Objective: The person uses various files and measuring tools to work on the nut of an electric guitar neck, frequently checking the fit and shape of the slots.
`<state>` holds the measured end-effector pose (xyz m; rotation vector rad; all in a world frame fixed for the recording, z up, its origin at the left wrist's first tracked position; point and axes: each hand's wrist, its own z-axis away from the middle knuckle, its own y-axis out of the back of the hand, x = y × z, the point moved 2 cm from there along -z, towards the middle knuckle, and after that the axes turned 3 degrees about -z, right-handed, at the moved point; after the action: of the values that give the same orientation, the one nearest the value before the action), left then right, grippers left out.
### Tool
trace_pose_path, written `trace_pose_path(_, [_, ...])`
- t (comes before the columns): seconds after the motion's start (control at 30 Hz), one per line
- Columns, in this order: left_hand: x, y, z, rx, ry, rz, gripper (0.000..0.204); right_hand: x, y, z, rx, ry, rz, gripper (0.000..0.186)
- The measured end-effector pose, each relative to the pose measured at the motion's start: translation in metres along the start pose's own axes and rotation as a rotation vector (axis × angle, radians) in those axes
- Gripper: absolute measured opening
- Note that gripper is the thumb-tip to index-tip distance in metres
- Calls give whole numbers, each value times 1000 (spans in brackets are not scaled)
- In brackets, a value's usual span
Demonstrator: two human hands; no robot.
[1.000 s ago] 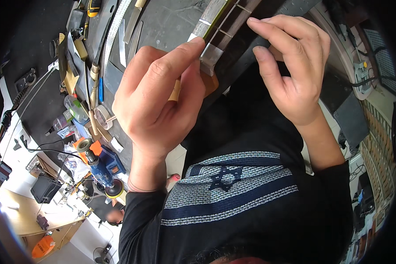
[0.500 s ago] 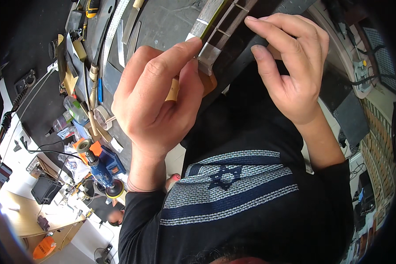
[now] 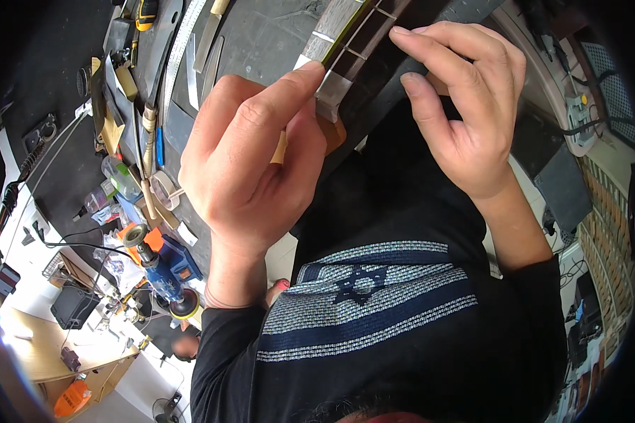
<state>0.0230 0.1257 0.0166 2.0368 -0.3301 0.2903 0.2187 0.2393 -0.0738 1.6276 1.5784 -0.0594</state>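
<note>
A long, dark wooden fretboard with metal frets and a yellow-green line along it runs up from an orange-brown wooden part. My left hand is closed at its lower end, index fingertip pressed on a pale section; whatever lies under its curled fingers is mostly hidden, apart from a small tan bit. My right hand has bent fingers held apart, with the index fingertip at the board's right edge, touching or very close; I cannot tell which. The thumb stands off to the right of the board.
Blades, a metal ruler and hand tools lie on the dark bench at left. A blue rotary power tool, bottles and cables sit lower left, with a person beyond. A grey mesh panel is at right.
The fretboard and the fingertips of both my hands have shifted slightly to the left since a second ago. The grip of my left hand looks unchanged.
</note>
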Motion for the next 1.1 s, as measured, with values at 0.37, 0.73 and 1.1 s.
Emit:
trace_pose_path(0.37, [-48, 27, -2, -18, 369, 118, 32, 3, -5, -2, 20, 20, -38, 43])
trace_pose_path(0.73, [-65, 84, 48, -226, 650, -215, 27, -6, -5, 1, -18, -19, 10, 38])
trace_pose_path(1.1, [-103, 115, 54, -92, 680, 91, 52, -15, -2, 2, -53, -41, 83, 36])
